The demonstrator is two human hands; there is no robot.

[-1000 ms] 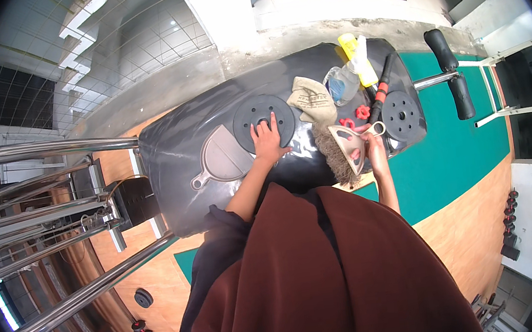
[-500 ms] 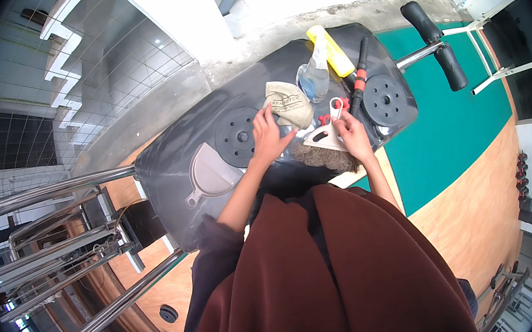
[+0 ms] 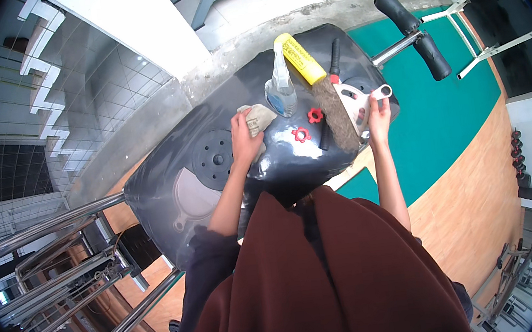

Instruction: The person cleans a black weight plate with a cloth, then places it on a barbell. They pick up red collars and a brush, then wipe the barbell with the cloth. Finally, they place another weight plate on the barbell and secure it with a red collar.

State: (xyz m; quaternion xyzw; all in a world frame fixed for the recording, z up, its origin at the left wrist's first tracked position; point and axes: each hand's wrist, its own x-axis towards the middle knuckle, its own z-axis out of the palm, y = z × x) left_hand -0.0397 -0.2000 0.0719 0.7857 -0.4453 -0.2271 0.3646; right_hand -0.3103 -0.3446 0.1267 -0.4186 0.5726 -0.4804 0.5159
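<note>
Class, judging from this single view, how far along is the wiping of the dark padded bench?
Done: nothing shows which parts are already wiped. In hand: the left hand presses a beige cloth on the dark bench, beside the spray bottle; the right hand touches a white part. Left: brush, yellow bar and red knobs still cover the far end.

Both bare forearms are extended forward from rolled dark sleeves. The left hand (image 3: 245,141) is laid palm down with fingers curled closed. The right hand (image 3: 378,116) is raised further right, its fingers closed in a grip.
</note>
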